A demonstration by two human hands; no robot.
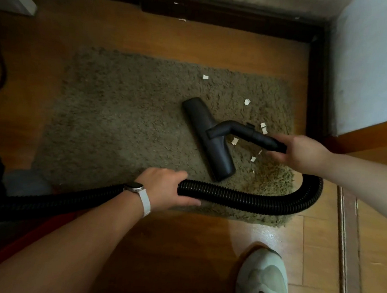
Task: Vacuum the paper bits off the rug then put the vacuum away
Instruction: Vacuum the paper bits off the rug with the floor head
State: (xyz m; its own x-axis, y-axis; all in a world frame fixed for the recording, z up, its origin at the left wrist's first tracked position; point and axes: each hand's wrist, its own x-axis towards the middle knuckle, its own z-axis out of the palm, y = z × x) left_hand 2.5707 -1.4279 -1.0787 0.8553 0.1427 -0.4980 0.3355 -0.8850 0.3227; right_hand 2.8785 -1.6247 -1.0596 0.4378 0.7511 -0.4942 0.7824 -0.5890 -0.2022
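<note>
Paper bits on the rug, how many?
8 paper bits: one farthest away, one right of the floor nozzle's tip, two beside its elbow, one beside its head, three near the right hand. Others may be hidden.

Dim warm light, glare on the floor (266,234), wide-angle distortion at edges.

A wooden floor (184,244) runs to a dark baseboard (225,16) along its far edge. A pale wall (366,64) rises at the far right corner. A light sneaker (262,278) stands by the near edge. At the left edge lies what may be a dark cord (2,74).
</note>
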